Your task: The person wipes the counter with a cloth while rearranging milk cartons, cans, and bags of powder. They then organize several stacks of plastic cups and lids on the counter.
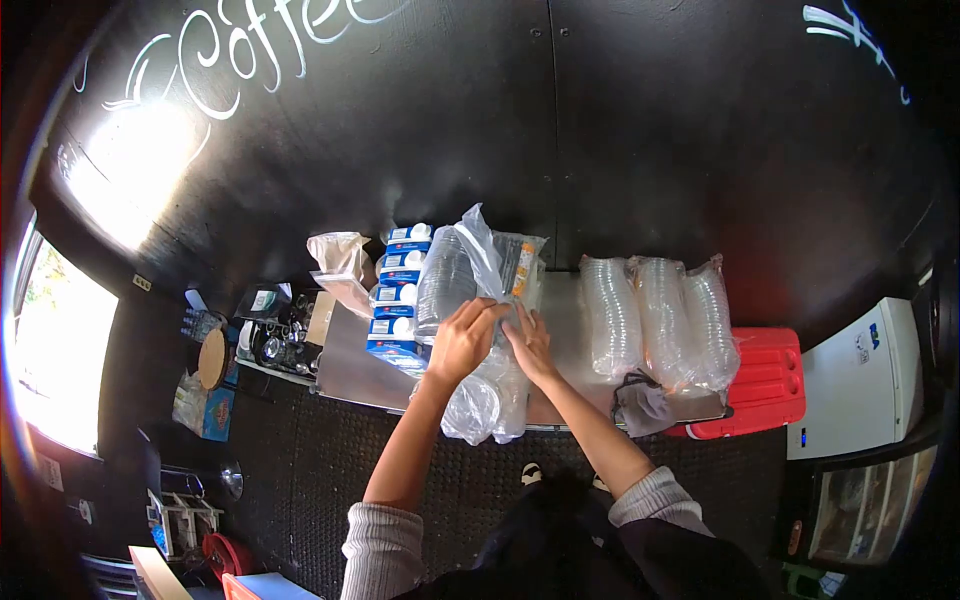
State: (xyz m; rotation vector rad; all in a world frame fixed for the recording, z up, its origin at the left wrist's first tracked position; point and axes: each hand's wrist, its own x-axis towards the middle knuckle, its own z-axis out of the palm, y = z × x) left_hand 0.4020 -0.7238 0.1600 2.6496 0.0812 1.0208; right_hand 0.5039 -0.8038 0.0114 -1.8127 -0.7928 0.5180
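Observation:
My left hand (463, 342) is closed on the loose clear plastic of a bag (481, 250) in the middle of the steel table. Stacked dark-looking clear lids or cups (446, 290) fill sleeves just left of and beyond it. Close beside it, my right hand (530, 346) touches the same plastic, its fingers stretched and apart. Below my hands, more clear wrapped round pieces (470, 408) lie at the table's front edge. A sleeve with an orange label (523, 268) lies behind my right hand. The plastic hides part of my fingertips.
Blue-and-white cartons (394, 328) stand in a row on the left, beside a bag of brown-toned packets (342, 262). Sleeves of clear cups (660, 320) and a grey drawstring pouch (643, 404) lie on the right. Beyond are a red case (770, 380) and a white freezer (855, 375).

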